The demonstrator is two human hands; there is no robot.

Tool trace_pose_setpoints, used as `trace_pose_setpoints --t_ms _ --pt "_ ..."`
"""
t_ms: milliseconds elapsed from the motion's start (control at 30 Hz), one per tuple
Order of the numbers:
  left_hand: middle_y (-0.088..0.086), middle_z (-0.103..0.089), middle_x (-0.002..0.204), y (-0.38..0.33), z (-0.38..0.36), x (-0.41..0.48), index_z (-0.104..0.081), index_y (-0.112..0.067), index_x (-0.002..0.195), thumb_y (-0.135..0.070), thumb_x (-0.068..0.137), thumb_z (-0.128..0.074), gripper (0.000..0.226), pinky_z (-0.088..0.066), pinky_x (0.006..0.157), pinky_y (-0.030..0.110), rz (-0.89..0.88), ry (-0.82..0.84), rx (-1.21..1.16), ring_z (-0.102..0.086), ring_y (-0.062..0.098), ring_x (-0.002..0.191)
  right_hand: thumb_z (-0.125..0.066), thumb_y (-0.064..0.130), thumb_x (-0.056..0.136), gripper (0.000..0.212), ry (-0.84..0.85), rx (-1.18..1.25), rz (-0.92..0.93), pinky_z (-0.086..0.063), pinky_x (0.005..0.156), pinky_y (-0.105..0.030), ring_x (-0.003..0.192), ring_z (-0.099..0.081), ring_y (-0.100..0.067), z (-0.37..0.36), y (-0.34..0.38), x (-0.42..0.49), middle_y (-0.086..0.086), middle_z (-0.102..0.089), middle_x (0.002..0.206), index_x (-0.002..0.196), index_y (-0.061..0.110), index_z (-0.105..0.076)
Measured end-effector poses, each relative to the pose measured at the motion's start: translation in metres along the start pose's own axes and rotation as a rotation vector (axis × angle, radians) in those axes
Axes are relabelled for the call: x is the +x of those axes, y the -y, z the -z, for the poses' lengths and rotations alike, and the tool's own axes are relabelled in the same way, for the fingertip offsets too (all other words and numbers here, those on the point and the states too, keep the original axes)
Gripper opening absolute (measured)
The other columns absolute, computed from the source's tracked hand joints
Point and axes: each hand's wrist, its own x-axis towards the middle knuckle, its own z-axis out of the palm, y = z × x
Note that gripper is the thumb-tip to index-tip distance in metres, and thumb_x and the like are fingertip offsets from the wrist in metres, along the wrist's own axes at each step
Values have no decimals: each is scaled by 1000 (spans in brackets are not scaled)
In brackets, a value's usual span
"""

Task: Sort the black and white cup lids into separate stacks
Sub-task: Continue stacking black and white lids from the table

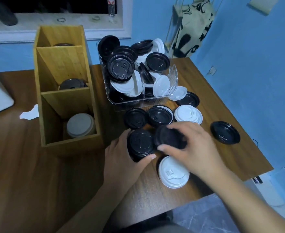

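My left hand [119,158] grips a short stack of black lids [140,143] near the table's front. My right hand [192,147] holds a single black lid [168,137], tilted, right beside that stack. A white lid [172,172] lies below my right hand. Two black lids [135,117] [160,115] and a small pile of white lids [188,114] lie further back. Another black lid [225,132] sits alone at the right. A clear tray [173,76] holds several mixed black and white lids.
A wooden organizer [67,105] with three compartments stands at the left; its near one holds white lids [80,125], the middle one black lids [72,84]. A white lid [178,93] and black lid [188,99] lean by the tray. The table edge [256,175] is at right.
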Motion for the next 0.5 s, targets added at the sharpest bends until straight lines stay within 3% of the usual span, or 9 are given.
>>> trace_pose_setpoints --t_ms 133,267,500 --pt "-27 -51 114 -3 0 -1 -40 -41 131 -67 66 -67 75 -44 97 38 -33 -20 -24 -55 12 112 -66 75 72 67 104 -89 100 -48 85 -29 101 -54 -16 -37 33 16 11 -61 108 123 30 -66" --pt "-22 -58 113 -2 0 -2 -42 -39 126 -63 68 -63 66 -47 96 42 -49 -37 -58 -56 12 107 -64 77 74 69 139 -175 122 -38 79 -24 99 -51 -16 -48 43 24 9 -57 108 125 31 -64" --pt "-16 -54 132 5 -4 -2 -48 -25 139 -68 67 -66 86 -38 106 35 -8 -5 -74 -52 9 120 -65 76 69 65 183 -136 111 -51 78 -36 97 -47 -17 -53 42 29 8 -45 102 114 29 -63"
